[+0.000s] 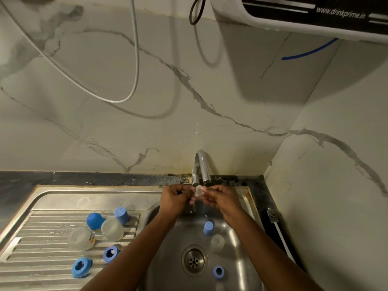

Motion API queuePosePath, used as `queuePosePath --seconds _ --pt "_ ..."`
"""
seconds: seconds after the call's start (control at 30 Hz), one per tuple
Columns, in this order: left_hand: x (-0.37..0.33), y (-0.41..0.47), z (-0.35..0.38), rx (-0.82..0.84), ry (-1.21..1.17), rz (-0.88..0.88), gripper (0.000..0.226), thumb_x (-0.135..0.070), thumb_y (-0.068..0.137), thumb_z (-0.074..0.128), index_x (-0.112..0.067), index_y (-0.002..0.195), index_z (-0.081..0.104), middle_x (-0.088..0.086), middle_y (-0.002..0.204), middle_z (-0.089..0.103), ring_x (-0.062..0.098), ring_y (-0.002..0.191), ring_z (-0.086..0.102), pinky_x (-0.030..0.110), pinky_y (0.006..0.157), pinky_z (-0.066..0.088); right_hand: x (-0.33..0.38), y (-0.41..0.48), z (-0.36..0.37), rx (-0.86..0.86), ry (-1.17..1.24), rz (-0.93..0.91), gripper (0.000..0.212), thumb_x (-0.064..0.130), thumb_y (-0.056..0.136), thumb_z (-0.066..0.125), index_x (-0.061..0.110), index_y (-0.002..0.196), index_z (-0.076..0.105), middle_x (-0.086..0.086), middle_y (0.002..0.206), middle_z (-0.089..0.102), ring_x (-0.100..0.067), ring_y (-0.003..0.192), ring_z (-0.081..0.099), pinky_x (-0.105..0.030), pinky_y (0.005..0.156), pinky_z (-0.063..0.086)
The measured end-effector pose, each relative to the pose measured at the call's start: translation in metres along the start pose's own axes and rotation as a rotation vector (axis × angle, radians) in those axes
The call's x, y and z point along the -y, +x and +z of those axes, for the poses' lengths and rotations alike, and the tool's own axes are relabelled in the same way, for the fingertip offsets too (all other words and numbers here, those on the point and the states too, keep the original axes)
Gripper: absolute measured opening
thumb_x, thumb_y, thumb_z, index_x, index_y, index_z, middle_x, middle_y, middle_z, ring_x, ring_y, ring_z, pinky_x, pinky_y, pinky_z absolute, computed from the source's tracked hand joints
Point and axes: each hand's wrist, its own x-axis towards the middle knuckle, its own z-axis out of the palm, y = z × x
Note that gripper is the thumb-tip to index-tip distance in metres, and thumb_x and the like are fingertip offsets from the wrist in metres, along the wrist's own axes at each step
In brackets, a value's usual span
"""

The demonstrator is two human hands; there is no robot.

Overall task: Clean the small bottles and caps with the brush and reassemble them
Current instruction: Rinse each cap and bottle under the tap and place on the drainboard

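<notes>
Under the tap [201, 166], my left hand [178, 198] and my right hand [220, 196] together hold a small clear bottle part [198, 190], with water dripping below it. In the sink basin [235, 238] lie a blue cap [208, 228], a clear bottle [217, 243] and a blue ring cap [218, 271]. On the drainboard [42, 232] sit two clear bottles [81, 238] [112, 228], a blue dome cap [95, 221], a blue cap [121, 215] and two blue ring caps [110, 254] [81, 267]. No brush is in view.
A marble-patterned wall rises behind the sink. A water purifier [304, 15] hangs at the upper right, with a blue tube [308, 51] and grey cables [134, 59] hanging down. A white cable plug [271, 216] lies on the dark counter right of the sink. The drain [194, 260] sits mid-basin.
</notes>
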Motion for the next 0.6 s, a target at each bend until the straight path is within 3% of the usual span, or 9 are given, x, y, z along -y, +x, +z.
queuePosePath --seconds 0.13,0.27,0.37,0.5,0.6 --pt "0.0 -0.007 -0.011 0.0 0.087 0.032 0.022 -0.025 0.101 0.069 -0.012 0.086 0.079 0.009 0.074 0.076 0.032 0.075 0.074 0.043 0.076 0.063 -0.004 -0.01 -0.003 0.045 0.01 0.031 0.016 0.016 0.096 0.073 0.005 0.109 0.073 -0.015 0.096 0.079 -0.031 0.093 0.078 -0.042 0.083 0.063" --pt "-0.003 -0.019 -0.024 -0.019 0.233 0.087 0.031 -0.035 0.099 0.071 -0.015 0.076 0.077 0.003 0.069 0.075 0.019 0.066 0.072 0.03 0.068 0.058 -0.014 -0.026 -0.003 0.106 -0.112 0.058 0.015 0.021 0.1 0.069 0.013 0.111 0.074 -0.006 0.098 0.081 -0.028 0.096 0.077 -0.038 0.082 0.063" --pt "-0.002 -0.029 -0.037 -0.055 0.321 0.118 0.028 -0.036 0.096 0.075 -0.019 0.074 0.077 -0.004 0.071 0.076 0.009 0.067 0.072 0.025 0.069 0.058 -0.026 -0.037 0.002 0.167 -0.226 0.041 0.013 0.025 0.099 0.07 0.018 0.108 0.076 -0.002 0.1 0.08 -0.027 0.101 0.076 -0.033 0.08 0.059" --pt "0.004 -0.045 -0.06 -0.052 0.357 0.131 0.019 -0.031 0.091 0.082 -0.02 0.075 0.079 -0.006 0.073 0.076 0.01 0.068 0.072 0.03 0.068 0.061 -0.04 -0.05 0.014 0.244 -0.353 0.016 0.008 0.03 0.098 0.071 0.025 0.102 0.076 0.004 0.099 0.08 -0.019 0.1 0.074 -0.03 0.08 0.054" --pt "0.006 -0.062 -0.076 -0.054 0.375 0.123 0.011 -0.031 0.089 0.084 -0.025 0.08 0.081 -0.01 0.075 0.077 0.008 0.069 0.073 0.026 0.066 0.061 -0.047 -0.058 0.025 0.273 -0.424 -0.014 0.009 0.03 0.098 0.07 0.026 0.101 0.077 0.005 0.098 0.08 -0.015 0.098 0.073 -0.029 0.079 0.053"
